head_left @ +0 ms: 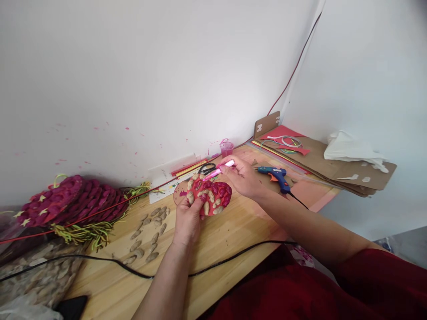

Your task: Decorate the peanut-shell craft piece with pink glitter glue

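Note:
My left hand grips the lower left edge of a red card covered with peanuts, thumb on top. Magenta paint coats the peanuts on its right part; those along the left and bottom are still tan. My right hand pinches a paintbrush with a white and pink handle. Its tip is at the card's upper edge, too small to tell whether it touches a peanut. Just behind the right hand stands a clear cup stained with pink paint.
Loose peanuts lie left of my left hand. A blue glue gun rests at right, near cardboard sheets and a white bag. Magenta peanut pieces are stacked at left. Black scissors lie behind. A black cable crosses the table.

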`<act>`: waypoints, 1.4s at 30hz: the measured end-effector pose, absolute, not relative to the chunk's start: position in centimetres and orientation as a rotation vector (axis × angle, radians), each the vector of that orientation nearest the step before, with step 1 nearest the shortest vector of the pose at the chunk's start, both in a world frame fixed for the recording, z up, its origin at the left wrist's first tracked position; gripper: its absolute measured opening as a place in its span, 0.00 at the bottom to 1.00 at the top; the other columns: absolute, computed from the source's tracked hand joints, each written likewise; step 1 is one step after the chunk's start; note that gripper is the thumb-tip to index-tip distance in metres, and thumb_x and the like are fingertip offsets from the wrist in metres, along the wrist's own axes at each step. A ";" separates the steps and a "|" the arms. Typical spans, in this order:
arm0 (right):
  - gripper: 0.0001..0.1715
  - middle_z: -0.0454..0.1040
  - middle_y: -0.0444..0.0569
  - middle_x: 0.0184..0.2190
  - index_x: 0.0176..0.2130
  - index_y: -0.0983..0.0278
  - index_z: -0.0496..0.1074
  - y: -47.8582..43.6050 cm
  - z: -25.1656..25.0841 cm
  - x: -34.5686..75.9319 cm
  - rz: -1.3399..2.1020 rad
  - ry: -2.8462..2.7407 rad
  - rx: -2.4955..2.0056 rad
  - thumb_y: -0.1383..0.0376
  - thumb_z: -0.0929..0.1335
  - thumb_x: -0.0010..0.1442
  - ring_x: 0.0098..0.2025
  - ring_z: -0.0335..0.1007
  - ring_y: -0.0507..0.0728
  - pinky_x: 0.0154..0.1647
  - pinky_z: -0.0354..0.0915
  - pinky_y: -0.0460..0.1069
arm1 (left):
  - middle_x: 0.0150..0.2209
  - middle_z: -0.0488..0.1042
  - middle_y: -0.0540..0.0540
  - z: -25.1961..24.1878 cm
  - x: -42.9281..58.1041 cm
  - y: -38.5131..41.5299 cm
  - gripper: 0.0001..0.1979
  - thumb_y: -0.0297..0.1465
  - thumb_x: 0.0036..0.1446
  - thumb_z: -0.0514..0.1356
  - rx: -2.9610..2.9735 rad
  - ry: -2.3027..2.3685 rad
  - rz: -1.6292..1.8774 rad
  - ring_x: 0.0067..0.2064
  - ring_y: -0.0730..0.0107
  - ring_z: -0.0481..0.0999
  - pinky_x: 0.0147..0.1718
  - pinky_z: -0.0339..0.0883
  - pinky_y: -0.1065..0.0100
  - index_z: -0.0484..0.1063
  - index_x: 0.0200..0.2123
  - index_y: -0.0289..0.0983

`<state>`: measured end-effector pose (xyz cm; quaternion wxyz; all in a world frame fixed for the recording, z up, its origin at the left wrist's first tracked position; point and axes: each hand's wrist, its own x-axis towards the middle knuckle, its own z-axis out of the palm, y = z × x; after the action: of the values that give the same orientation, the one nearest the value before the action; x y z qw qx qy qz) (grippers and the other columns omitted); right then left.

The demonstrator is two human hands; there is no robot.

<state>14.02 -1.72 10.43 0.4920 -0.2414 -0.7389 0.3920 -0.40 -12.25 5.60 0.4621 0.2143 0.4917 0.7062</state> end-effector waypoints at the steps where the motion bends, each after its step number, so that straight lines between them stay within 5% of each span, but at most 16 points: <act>1: 0.09 0.76 0.45 0.34 0.39 0.61 0.73 -1.8 10.4 14.1 0.974 -1.812 -0.573 0.58 0.68 0.65 0.36 0.71 0.53 0.37 0.66 0.48 | 0.20 0.72 0.52 5.7 -0.4 -12.2 0.21 0.38 0.35 0.79 0.522 1.206 1.736 0.17 0.81 0.59 0.13 0.49 0.76 0.79 0.32 0.36; 4: 0.08 0.76 0.46 0.35 0.40 0.61 0.73 -2.0 10.5 14.2 0.951 -1.870 -0.569 0.59 0.67 0.66 0.35 0.71 0.54 0.35 0.65 0.48 | 0.21 0.73 0.52 6.0 -0.3 -12.3 0.22 0.38 0.33 0.79 0.511 1.210 1.736 0.17 0.82 0.59 0.12 0.48 0.77 0.78 0.31 0.36; 9: 0.08 0.77 0.47 0.38 0.40 0.61 0.75 -1.9 10.3 14.2 0.817 -1.881 -0.547 0.61 0.67 0.66 0.43 0.74 0.56 0.48 0.67 0.52 | 0.22 0.73 0.51 6.4 -0.3 -12.4 0.22 0.37 0.31 0.79 0.473 1.209 1.732 0.17 0.82 0.59 0.11 0.47 0.77 0.78 0.30 0.36; 25: 0.07 0.78 0.47 0.38 0.40 0.61 0.75 -1.2 9.8 13.9 0.770 -1.918 -0.528 0.60 0.68 0.66 0.43 0.74 0.56 0.49 0.67 0.52 | 0.22 0.73 0.50 5.9 -0.6 -12.2 0.23 0.36 0.30 0.80 0.428 1.216 1.713 0.17 0.81 0.60 0.11 0.47 0.77 0.79 0.31 0.34; 29: 0.10 0.78 0.46 0.35 0.39 0.61 0.75 1.3 11.2 14.5 0.803 -1.889 -0.574 0.58 0.68 0.65 0.38 0.73 0.55 0.42 0.67 0.50 | 0.21 0.73 0.50 5.8 -0.7 -12.1 0.21 0.36 0.31 0.79 0.424 1.247 1.715 0.17 0.80 0.61 0.12 0.48 0.77 0.79 0.29 0.35; 37: 0.15 0.81 0.49 0.39 0.44 0.62 0.78 10.6 15.1 15.4 0.264 -2.027 -1.327 0.58 0.65 0.68 0.41 0.74 0.57 0.44 0.65 0.50 | 0.18 0.71 0.51 5.8 -0.7 -12.1 0.20 0.36 0.29 0.78 0.372 1.298 1.731 0.17 0.80 0.60 0.13 0.49 0.76 0.77 0.26 0.36; 42: 0.16 0.81 0.56 0.44 0.42 0.63 0.80 13.4 13.3 13.7 0.201 -2.107 -1.517 0.55 0.67 0.66 0.53 0.69 0.66 0.52 0.63 0.56 | 0.18 0.71 0.52 5.9 -0.6 -12.1 0.20 0.35 0.27 0.78 0.340 1.288 1.728 0.17 0.80 0.61 0.13 0.50 0.77 0.77 0.25 0.34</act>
<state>13.72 13.36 13.33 0.2653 -0.5617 -0.7801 0.0744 -0.65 -12.09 5.95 0.4616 0.1383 0.5237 0.7026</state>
